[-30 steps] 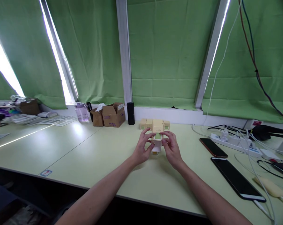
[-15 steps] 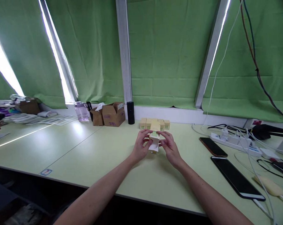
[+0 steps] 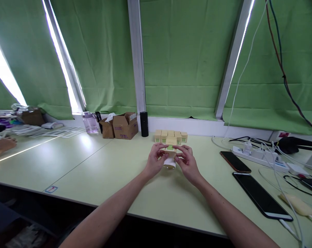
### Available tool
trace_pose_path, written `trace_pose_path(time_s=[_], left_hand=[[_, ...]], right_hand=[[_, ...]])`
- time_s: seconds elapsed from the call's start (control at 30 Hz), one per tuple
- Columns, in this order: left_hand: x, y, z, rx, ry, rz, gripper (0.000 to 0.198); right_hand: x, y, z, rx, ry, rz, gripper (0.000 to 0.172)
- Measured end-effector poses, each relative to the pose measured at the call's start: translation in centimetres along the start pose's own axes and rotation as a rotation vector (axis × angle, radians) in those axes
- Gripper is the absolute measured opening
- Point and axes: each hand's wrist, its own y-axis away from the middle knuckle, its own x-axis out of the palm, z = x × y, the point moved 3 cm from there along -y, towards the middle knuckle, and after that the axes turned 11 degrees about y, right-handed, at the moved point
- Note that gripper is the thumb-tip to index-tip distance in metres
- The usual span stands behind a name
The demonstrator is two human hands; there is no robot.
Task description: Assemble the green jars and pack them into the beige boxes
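Observation:
A small pale carton with a green patch is held up above the table between my two hands. My left hand grips its left side, thumb in front and fingers along the top edge. On the other side my right hand closes on it the same way, fingertips at the upper right edge. The carton's lower end shows a white flap, and what is inside cannot be made out. Just behind stand several similar small cream boxes in a row, partly hidden by the held carton.
Two phones and a white power strip with tangled cables lie at the right. Back left are a cardboard box, a black cylinder and a clear purple bottle. Another person's hand rests at the far left.
The carton has tilted slightly between my hands, and my right fingers now sit closer against its side. At the far left, the other person's hand has reached further into view.

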Motion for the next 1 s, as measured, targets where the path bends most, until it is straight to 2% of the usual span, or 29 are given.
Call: trace_pose_path(time_s=[0.2,0.5,1.0], left_hand=[[0.1,0.2,-0.2,-0.029,-0.03,0.001,0.031],[0.4,0.5,-0.4,0.003,-0.127,0.031,0.027],[0.4,0.8,-0.2,0.001,-0.208,0.055,0.031]], right_hand=[[0.0,-0.2,0.1,0.04,-0.052,-0.026,0.038],[0.1,-0.3,-0.8,0.055,-0.042,-0.088,0.033],[0.3,-0.2,-1.7,0.059,-0.023,-0.079,0.025]])
